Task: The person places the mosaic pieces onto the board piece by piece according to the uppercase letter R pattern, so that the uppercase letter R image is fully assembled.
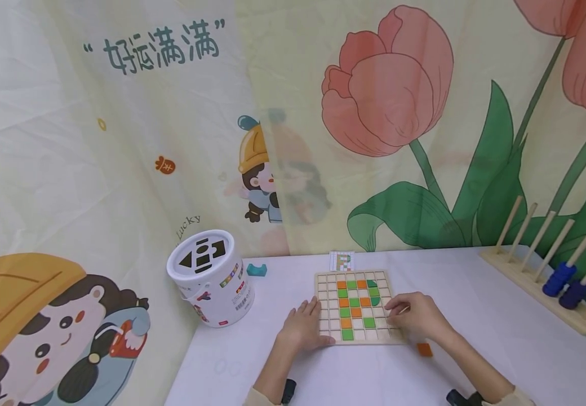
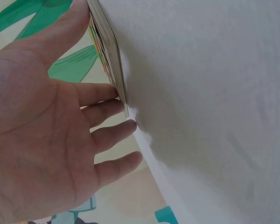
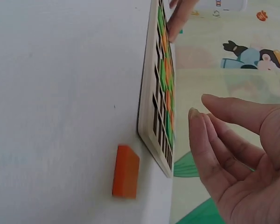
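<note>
A wooden grid board (image 1: 331, 313) lies on the white table, with green and orange square tiles (image 1: 346, 322) and dark green rounded pieces (image 1: 376, 297) set in its cells. My left hand (image 1: 300, 327) steadies the board's left side, its fingers stretched along the edge and the thumb at the near corner. Over the board's right edge hovers my right hand (image 1: 417, 316). In the right wrist view its thumb and bent fingers (image 3: 200, 144) stand slightly apart with nothing between them. A loose orange square block (image 1: 425, 350) sits on the table just off the board's near right corner.
Behind the board is a small pattern card (image 1: 341, 261). A white lidded bucket (image 1: 217, 287) with shaped holes stands at the left, a teal block (image 1: 256, 270) beside it. At the right is a wooden peg rack (image 1: 546, 293) with blue rings. A printed curtain hangs behind the table.
</note>
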The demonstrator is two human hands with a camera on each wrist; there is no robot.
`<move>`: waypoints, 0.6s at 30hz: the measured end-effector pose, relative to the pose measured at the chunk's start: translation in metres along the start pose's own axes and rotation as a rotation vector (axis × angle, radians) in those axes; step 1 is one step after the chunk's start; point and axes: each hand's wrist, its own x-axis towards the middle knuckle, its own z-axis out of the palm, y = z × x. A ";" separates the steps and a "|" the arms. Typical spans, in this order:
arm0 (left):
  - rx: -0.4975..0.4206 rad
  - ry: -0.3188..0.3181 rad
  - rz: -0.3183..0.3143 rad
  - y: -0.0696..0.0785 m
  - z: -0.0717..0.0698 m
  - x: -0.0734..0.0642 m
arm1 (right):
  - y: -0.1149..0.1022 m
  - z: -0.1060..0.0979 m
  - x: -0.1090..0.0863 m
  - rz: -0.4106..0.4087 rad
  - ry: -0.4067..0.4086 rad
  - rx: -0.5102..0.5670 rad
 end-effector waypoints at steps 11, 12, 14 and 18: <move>0.001 -0.014 -0.004 0.002 -0.004 -0.001 | 0.023 -0.026 -0.020 0.038 -0.023 -0.011; 0.001 -0.015 -0.004 0.002 -0.004 -0.002 | 0.025 -0.028 -0.021 0.034 -0.024 -0.016; -0.003 -0.017 -0.007 0.002 -0.005 -0.002 | 0.029 -0.031 -0.024 0.035 -0.031 -0.034; -0.008 -0.023 -0.012 0.001 -0.004 -0.002 | 0.033 -0.034 -0.026 0.068 -0.068 -0.085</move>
